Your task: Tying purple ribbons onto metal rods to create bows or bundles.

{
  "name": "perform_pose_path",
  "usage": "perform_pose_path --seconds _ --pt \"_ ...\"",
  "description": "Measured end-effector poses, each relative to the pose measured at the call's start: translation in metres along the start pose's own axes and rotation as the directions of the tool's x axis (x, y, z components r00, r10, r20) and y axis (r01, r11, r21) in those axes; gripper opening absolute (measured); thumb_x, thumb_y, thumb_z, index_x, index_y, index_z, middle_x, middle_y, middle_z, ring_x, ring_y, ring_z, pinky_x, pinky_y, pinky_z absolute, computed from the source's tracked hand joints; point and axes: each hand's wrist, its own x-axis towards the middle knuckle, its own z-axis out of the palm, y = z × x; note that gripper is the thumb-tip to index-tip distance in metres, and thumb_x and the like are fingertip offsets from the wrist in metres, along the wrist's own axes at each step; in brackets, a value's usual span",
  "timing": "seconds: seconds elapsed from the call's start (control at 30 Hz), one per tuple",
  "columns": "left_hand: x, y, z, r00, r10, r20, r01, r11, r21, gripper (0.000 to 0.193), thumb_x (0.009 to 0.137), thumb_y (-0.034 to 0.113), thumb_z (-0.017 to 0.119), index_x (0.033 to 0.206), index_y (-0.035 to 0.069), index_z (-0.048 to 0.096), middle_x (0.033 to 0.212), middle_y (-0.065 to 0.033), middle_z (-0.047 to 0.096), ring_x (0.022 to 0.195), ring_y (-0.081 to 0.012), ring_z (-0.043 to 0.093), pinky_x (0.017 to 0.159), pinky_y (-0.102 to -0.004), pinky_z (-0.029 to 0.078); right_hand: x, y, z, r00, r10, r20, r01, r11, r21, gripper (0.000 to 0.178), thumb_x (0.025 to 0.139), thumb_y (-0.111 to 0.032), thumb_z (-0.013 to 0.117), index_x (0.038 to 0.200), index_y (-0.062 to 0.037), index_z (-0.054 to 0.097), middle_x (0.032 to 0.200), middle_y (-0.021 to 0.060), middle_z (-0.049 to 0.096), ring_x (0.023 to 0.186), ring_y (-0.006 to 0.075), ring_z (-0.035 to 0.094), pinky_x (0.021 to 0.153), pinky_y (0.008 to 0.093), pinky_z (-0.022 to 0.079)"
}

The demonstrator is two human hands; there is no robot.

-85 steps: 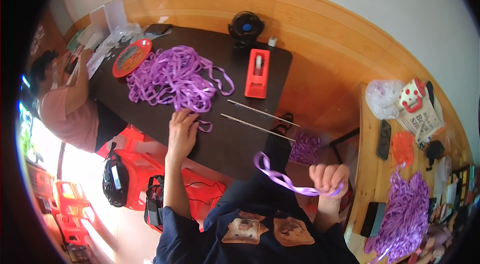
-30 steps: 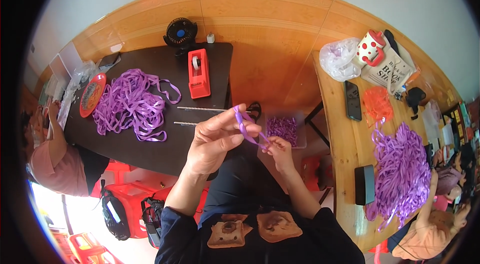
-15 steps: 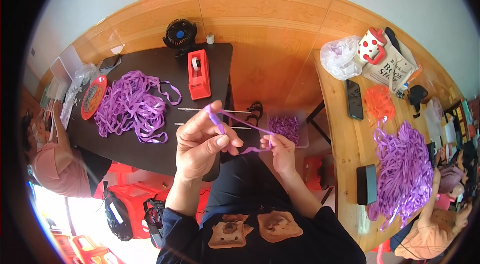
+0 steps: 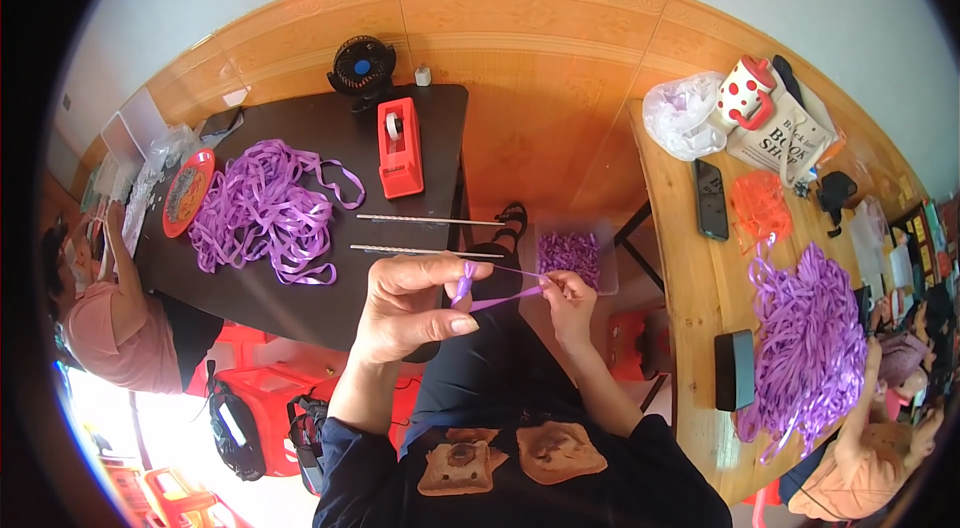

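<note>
A purple ribbon [image 4: 508, 301] is stretched between my two hands above my lap. It hangs over the fingers of my left hand [image 4: 400, 308], bunched near the index fingertip, and that hand's thumb sticks out below, apart from the index finger. With its fingertips closed in a pinch, my right hand [image 4: 568, 306] grips the other end. Just beyond my left hand, two thin metal rods [image 4: 430, 220] lie parallel at the dark table's edge. Below and beyond my right hand is a clear plastic box [image 4: 610, 258] with small purple ribbon pieces [image 4: 568, 253].
On the dark table [image 4: 300, 313] are a purple ribbon heap [image 4: 265, 208], red tape dispenser [image 4: 400, 148], small fan [image 4: 362, 68] and orange plate [image 4: 190, 193]. The wooden table [image 4: 690, 308] bears a larger ribbon pile [image 4: 808, 348], phone [image 4: 710, 200] and dotted cup [image 4: 745, 93]. People sit at both sides.
My left hand has come down and its index finger has tipped from pointing up to pointing right. The ribbon loop is narrower now. My right hand has barely moved.
</note>
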Motion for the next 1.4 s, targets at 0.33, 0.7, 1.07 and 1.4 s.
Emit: perform_pose_path --seconds 0.33,0.7,1.07,1.4 --pt "0.009 -0.030 0.003 0.981 0.170 0.098 -0.170 0.985 -0.002 0.082 0.069 -0.011 0.071 0.142 0.008 0.040 0.118 -0.0207 0.059 0.092 -0.0258 0.063 0.086 -0.0369 0.050 -0.004 -0.003 0.006 0.999 -0.027 0.025 0.030 0.990 -0.136 0.013 0.082 -0.001 0.069 0.094 0.0009 0.062 0.085 0.0037 0.062 0.078 0.0073 0.058 0.069 0.0213 0.047" --pt "0.014 -0.041 0.003 0.943 0.195 0.269 -0.320 0.751 0.578 0.126 0.070 -0.018 0.068 0.147 0.027 -0.022 0.119 -0.0193 0.045 0.089 -0.0222 0.061 0.078 -0.0314 0.052 -0.017 -0.018 0.008 0.987 0.059 0.149 -0.050 0.997 -0.064 0.018 0.079 0.004 0.069 0.095 -0.0016 0.062 0.087 0.0023 0.059 0.079 0.0087 0.059 0.071 0.0223 0.048" --pt "0.016 -0.052 -0.004 0.952 0.295 0.075 -0.289 0.795 0.533 0.099 0.076 -0.021 0.038 0.147 0.015 -0.022 0.110 -0.0207 0.059 0.082 -0.0203 0.065 0.071 -0.0282 0.052 -0.010 -0.020 -0.002 0.913 0.149 0.381 -0.111 0.987 -0.119 0.022 0.076 0.006 0.067 0.096 -0.0013 0.063 0.088 0.0020 0.059 0.082 0.0101 0.058 0.076 0.0245 0.048" --pt "0.017 -0.028 -0.003 0.991 0.083 0.105 -0.117 0.914 0.389 0.102 0.074 -0.019 0.045 0.149 0.012 -0.016 0.093 -0.0150 0.062 0.075 -0.0169 0.059 0.073 -0.0295 0.050 0.002 -0.027 -0.020 0.836 0.273 0.476 -0.285 0.957 -0.047 0.024 0.076 0.007 0.069 0.098 -0.0003 0.064 0.091 0.0018 0.062 0.087 0.0105 0.059 0.082 0.0252 0.048"
